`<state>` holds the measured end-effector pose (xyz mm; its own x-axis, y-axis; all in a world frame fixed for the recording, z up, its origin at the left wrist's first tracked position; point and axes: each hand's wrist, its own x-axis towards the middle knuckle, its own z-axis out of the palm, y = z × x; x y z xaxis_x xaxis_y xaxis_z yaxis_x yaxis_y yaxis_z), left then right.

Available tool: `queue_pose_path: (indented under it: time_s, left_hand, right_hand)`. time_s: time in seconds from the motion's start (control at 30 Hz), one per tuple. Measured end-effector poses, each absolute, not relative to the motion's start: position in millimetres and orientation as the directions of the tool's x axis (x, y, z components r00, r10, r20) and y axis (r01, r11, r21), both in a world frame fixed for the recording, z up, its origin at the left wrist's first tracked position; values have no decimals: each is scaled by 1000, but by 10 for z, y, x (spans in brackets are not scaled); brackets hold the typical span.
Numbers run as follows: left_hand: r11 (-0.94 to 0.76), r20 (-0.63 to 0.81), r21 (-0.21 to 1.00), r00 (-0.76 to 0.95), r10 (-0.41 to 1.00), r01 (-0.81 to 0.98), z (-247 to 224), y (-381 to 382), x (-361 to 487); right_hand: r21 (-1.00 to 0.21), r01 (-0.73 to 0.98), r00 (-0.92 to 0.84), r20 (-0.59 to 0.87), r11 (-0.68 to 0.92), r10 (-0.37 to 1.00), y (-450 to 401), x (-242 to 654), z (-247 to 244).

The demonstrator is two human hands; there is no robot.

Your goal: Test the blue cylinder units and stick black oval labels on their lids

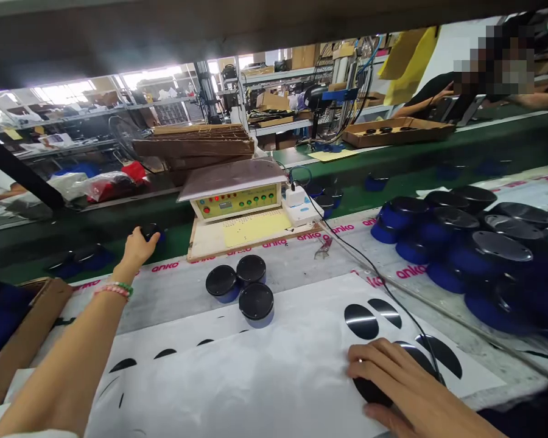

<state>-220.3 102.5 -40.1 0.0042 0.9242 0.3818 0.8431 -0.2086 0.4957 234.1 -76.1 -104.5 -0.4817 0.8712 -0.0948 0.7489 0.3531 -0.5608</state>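
My left hand, with a beaded bracelet at the wrist, reaches out to the green conveyor belt. Its fingers are closed around a small dark blue round cup with a black base. Low on the right, my right hand curls its fingers and thumb around a black round piece, mostly hidden under the palm. Beneath it lies a white sheet bearing glossy black discs. Between the hands, three blue cups with black bases facing up stand grouped.
Many blue-and-black cups are piled at right. A control box with lit buttons and a white power adapter stand ahead. A black cable crosses the table. A cardboard box is at left; a co-worker's arm shows beyond the belt.
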Motion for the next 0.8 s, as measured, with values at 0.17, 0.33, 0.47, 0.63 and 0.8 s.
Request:
queue_pose_path:
  time_s: [0.17, 0.33, 0.47, 0.63, 0.8]
  left_hand:
    - [-340, 443, 349, 165, 881, 873, -473, 619, -1502]
    - [-669, 175, 176, 645, 744, 723, -669, 124, -712]
    - [-587, 198, 590, 605, 771, 555, -857, -221, -242]
    - [-145, -92, 907, 524, 847, 394, -1017, -452, 28]
    - [-147, -96, 901, 518, 850, 407, -1053, -414, -1]
  right_hand:
    - [-604, 737, -547, -270, 304, 792, -590, 2354, -890]
    - [-637, 696, -617, -296, 331, 729, -426, 2345, -799]
    - [-673, 634, -666, -224, 382, 711, -360, 2336, -804]
    - [-673, 592, -699, -155, 443, 698, -332, 2341, -786]
    - [-768, 524, -497, 74, 367, 865, -449, 2471, -809]
